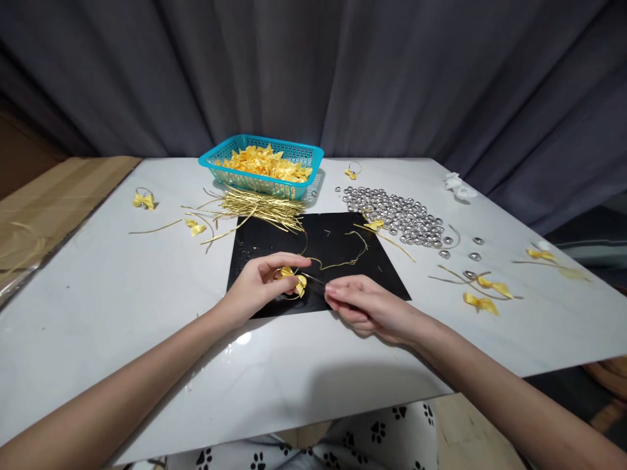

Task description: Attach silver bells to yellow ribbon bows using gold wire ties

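Yellow bow (300,285) sits pinched in the left hand (259,287), near the slim tool (314,279) the right hand (365,303) grips.

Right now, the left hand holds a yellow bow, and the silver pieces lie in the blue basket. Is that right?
No: the head view shows the silver pieces on the table, not in the blue basket; the left hand does hold a yellow bow.

Yellow bow (301,286) — part-hidden by fingers (284,285), cardboard (73,196) cut off

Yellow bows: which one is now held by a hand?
The bow in the left hand, over the black mat; no other visible bow touches a hand.
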`<state>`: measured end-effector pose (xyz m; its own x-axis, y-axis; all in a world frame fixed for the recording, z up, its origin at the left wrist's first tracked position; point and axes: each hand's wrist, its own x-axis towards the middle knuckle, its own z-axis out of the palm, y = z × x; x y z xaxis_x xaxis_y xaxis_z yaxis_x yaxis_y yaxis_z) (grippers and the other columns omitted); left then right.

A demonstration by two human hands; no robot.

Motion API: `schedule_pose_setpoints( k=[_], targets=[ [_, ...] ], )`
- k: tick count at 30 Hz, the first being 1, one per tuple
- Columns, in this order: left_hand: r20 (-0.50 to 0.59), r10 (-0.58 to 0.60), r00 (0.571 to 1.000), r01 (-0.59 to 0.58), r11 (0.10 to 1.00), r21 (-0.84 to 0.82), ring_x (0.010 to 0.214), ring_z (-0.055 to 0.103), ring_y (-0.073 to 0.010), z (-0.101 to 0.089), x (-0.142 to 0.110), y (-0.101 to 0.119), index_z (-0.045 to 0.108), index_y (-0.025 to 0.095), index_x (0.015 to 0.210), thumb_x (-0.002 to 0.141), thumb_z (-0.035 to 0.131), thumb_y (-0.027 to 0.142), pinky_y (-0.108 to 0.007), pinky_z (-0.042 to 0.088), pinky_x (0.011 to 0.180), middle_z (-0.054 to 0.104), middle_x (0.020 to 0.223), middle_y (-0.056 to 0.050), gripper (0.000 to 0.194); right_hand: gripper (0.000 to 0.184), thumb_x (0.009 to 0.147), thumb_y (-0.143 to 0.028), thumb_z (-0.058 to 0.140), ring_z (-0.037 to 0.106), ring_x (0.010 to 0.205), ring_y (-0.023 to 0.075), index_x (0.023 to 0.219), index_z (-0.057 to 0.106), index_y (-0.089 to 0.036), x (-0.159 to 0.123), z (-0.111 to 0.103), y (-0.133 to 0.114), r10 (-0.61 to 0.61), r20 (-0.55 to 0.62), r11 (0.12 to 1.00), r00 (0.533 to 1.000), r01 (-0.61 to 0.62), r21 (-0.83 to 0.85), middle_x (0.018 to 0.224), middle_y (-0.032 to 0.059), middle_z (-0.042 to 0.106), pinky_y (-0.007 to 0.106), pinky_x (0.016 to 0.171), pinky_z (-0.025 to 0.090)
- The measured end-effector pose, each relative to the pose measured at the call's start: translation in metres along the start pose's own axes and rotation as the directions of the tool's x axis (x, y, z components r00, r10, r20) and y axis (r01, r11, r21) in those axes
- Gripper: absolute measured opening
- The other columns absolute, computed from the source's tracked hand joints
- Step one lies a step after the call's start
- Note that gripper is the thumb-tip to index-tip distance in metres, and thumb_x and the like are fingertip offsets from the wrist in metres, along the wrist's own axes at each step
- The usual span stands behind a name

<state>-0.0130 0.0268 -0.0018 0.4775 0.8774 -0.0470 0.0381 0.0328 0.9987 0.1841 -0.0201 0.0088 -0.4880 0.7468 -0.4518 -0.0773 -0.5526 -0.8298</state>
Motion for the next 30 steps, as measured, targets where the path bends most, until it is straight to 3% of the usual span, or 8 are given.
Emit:
schedule_pose_setpoints(
  k=[7,13,24,30],
  targets=[
    [-0.002,0.033,0.999,-0.033,0.999,-0.016,0.078,0.06,-0.012,0.002,-0.001,0.0,0.07,0.016,0.094,0.07,0.065,0.016,-0.021,0.05,0.064,0.066,0.107,-0.006,0.024,0.039,0.077,-0.049,0.063,0.01,0.033,0.0011,0.064,0.042,-0.018,0.001,0.0,-0.001,0.026,-0.004,0.999,1.0,-0.026,-0.031,0.037,-0.013,0.026,0.016,0.032,0.007],
    [0.025,0.046,0.999,-0.046,0.999,0.0,0.083,0.06,-0.0135,0.002,-0.002,0.0,0.07,0.016,0.095,0.072,0.064,0.016,-0.022,0.051,0.065,0.064,0.11,-0.007,0.024,0.044,0.076,-0.052,0.063,0.01,0.035,0.0019,0.063,0.037,-0.019,0.006,0.004,0.003,-0.034,-0.038,0.997,0.999,0.031,-0.07,0.04,-0.013,0.024,0.017,0.033,0.007],
    [0.053,0.06,0.997,-0.061,0.998,0.017,0.078,0.06,-0.0114,0.001,-0.001,-0.002,0.069,0.017,0.097,0.072,0.063,0.015,-0.022,0.051,0.065,0.064,0.11,-0.006,0.026,0.041,0.081,-0.053,0.057,0.018,0.034,0.0014,0.067,0.04,-0.018,0.008,0.005,0.009,-0.12,-0.072,0.966,0.99,0.099,-0.239,0.043,-0.0116,0.032,0.016,0.032,0.013],
    [0.059,0.075,0.995,-0.075,0.997,-0.006,0.077,0.06,-0.0101,0.001,-0.001,-0.003,0.069,0.017,0.098,0.073,0.063,0.013,-0.021,0.051,0.064,0.063,0.108,-0.006,0.026,0.04,0.083,-0.051,0.055,0.02,0.034,0.0013,0.066,0.04,-0.018,0.009,0.005,0.01,-0.138,-0.061,0.961,0.989,0.118,-0.251,0.043,-0.0117,0.032,0.015,0.032,0.014]
  ],
)
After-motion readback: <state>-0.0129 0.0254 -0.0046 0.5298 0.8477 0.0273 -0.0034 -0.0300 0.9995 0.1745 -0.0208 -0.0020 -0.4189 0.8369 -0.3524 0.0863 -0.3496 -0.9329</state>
